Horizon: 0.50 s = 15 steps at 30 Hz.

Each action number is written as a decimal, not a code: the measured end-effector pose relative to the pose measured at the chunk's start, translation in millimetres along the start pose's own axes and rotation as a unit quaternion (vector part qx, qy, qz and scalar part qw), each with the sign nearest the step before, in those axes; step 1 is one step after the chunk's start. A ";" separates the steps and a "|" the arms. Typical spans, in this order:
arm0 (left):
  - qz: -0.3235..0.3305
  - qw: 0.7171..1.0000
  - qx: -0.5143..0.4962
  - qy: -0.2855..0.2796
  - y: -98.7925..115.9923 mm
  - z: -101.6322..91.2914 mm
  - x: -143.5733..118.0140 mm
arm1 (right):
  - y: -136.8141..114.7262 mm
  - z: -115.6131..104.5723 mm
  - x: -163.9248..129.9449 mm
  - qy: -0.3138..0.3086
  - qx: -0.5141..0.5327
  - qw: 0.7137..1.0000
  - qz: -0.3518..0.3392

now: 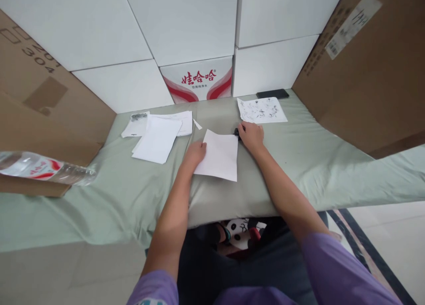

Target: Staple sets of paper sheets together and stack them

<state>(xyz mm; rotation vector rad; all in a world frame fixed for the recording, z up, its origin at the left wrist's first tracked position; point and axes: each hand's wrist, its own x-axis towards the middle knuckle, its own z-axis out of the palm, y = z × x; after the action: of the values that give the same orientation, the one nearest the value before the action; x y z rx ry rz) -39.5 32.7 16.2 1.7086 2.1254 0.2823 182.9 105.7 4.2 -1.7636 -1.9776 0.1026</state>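
Observation:
A blank white sheet of paper (219, 156) is held near the front of the cloth-covered table. My left hand (195, 156) grips its left edge, thumb on top. At the sheet's upper right corner, my right hand (251, 136) is closed on a small black tool (237, 132); most of it is hidden by the fingers, so its kind does not show. To the left lies a loose stack of white papers (158, 139), with a small paper strip (197, 124) beside it. Behind my right hand rests a sheet with dark printed drawings (262, 110).
White boxes (195, 26) form a wall at the back. Large brown cartons stand at the left (43, 106) and right (368, 75). A water bottle (46, 167) juts in at the left. A black phone (272, 94) lies at the back right on the green cloth (292, 163).

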 end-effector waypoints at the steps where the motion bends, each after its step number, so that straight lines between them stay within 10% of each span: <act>1: -0.001 1.000 -0.001 -0.001 0.4 0.0 -0.1 | -0.5 -0.1 0.7 -0.006 -0.005 1.000 -0.001; 15: 0.006 0.999 0.009 0.035 4.3 -2.0 -5.3 | -12.8 -1.1 5.9 -0.059 -0.041 0.996 0.053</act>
<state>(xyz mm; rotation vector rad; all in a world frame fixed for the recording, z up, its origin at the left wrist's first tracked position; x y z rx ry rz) -35.6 28.8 20.7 1.7471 2.1738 0.3318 171.3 108.9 11.6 -1.9559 -1.9940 0.1665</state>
